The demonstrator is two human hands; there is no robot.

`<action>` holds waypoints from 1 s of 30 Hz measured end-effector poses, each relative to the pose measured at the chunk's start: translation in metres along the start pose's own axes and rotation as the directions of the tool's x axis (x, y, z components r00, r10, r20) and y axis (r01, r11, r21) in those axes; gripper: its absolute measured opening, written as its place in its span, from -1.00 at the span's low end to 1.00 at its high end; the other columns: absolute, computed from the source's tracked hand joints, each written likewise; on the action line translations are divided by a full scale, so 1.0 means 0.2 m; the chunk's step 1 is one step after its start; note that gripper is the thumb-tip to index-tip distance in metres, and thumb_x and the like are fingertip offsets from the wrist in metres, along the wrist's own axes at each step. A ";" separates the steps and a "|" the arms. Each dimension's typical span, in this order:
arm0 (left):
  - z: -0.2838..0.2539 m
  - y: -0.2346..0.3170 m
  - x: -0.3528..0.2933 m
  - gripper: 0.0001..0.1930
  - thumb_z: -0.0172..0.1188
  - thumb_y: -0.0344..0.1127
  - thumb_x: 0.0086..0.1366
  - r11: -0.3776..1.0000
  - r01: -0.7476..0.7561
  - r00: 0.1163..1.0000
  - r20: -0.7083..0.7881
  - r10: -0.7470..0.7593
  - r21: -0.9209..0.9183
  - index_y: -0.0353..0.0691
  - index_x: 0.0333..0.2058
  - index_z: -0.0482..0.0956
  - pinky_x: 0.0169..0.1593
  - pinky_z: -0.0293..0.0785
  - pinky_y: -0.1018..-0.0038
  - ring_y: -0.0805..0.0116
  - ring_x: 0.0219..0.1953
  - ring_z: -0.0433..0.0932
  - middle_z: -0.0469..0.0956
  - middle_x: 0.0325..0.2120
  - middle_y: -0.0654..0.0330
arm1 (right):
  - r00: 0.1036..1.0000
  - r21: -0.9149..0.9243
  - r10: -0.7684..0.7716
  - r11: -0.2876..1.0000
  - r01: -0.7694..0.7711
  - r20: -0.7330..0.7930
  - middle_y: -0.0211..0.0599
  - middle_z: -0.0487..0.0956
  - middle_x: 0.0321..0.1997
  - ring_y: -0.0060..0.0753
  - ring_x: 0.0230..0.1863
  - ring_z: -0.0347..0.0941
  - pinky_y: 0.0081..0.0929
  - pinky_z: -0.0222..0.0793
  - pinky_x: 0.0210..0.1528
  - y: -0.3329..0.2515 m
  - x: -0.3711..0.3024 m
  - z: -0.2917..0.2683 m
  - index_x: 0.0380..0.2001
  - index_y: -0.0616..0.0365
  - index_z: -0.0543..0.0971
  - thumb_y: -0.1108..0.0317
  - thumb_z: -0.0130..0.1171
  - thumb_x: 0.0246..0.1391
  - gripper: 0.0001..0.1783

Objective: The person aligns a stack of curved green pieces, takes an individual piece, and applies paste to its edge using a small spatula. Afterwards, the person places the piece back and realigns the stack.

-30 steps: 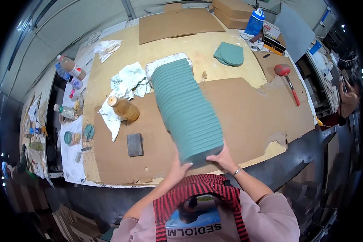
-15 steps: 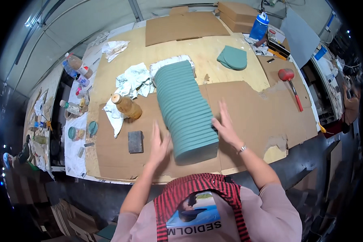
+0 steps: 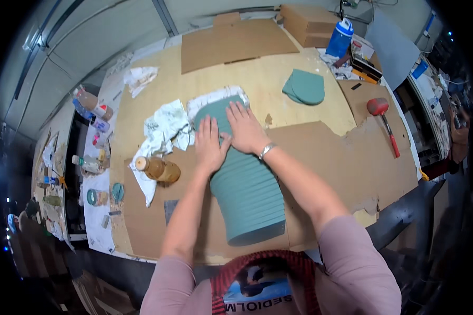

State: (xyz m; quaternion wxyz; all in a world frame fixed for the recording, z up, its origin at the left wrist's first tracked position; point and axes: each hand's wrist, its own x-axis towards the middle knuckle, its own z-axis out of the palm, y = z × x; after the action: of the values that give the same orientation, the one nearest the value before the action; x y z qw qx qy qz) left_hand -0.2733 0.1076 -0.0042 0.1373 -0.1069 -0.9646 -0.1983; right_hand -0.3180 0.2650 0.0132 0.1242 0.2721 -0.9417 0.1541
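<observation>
A long row of thin green sheet pieces (image 3: 248, 199), rounded along one edge and packed face to face, lies on cardboard (image 3: 326, 168) in front of me. My left hand (image 3: 210, 148) rests flat on its far part, fingers stretched away from me. Beside it my right hand (image 3: 246, 130) lies flat too, fingers extended near the far end. Both hands are open and press on the pieces without gripping one. A white wrapped block (image 3: 218, 96) touches the row's far end. My forearms cover parts of its sides.
Left of the row are a bottle of amber liquid (image 3: 160, 169), a crumpled pale rag (image 3: 165, 126) and a dark block (image 3: 170, 208), partly hidden by my arm. Loose green pieces (image 3: 306, 87) lie farther right, with a red mallet (image 3: 383, 126) and a blue bottle (image 3: 339, 39).
Both hands have moved from the sides of the row's near part to the top of its far part. The view has shifted slightly.
</observation>
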 end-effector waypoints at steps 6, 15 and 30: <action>0.03 -0.06 0.02 -0.27 -0.06 0.03 0.34 1.000 0.010 0.998 0.058 -0.010 -0.003 -0.36 0.30 0.03 0.35 -0.14 0.03 -0.08 0.39 -0.10 -0.06 0.35 -0.13 | 0.997 0.059 -0.007 0.998 0.003 0.072 0.14 0.00 0.42 0.06 0.46 -0.15 -0.15 -0.21 0.44 0.07 0.05 0.04 0.28 0.40 0.12 -0.10 0.00 0.14 -0.12; 0.09 -0.06 -0.36 -0.33 -0.23 0.07 0.44 0.259 0.507 0.823 0.374 -0.427 -0.822 -0.35 0.31 0.02 0.36 -0.07 0.31 0.19 0.34 0.02 0.05 0.32 0.01 | 0.883 0.895 0.240 0.095 -0.436 0.404 -0.03 0.15 0.38 -0.20 0.39 0.04 -0.33 -0.05 0.40 0.11 -0.33 -0.04 0.33 0.27 0.08 -0.15 -0.18 0.27 -0.20; -0.36 0.22 -0.35 -0.24 -0.29 0.17 0.42 0.325 0.296 0.900 0.149 -0.409 -0.898 -0.32 0.35 -0.12 0.40 -0.26 0.23 0.23 0.41 -0.11 -0.10 0.38 0.02 | 0.942 0.594 0.334 0.764 -0.250 -0.034 0.13 -0.20 0.47 0.15 0.48 -0.32 0.08 -0.36 0.42 -0.08 -0.37 -0.26 0.39 0.14 -0.10 -0.13 -0.20 0.26 -0.17</action>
State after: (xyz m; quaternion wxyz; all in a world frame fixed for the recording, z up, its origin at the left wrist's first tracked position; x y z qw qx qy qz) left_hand -0.1792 0.1072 0.0528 0.0615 0.0588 -0.6926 -0.7163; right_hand -0.2405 0.3055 0.0421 0.0739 0.1356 -0.8689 0.4703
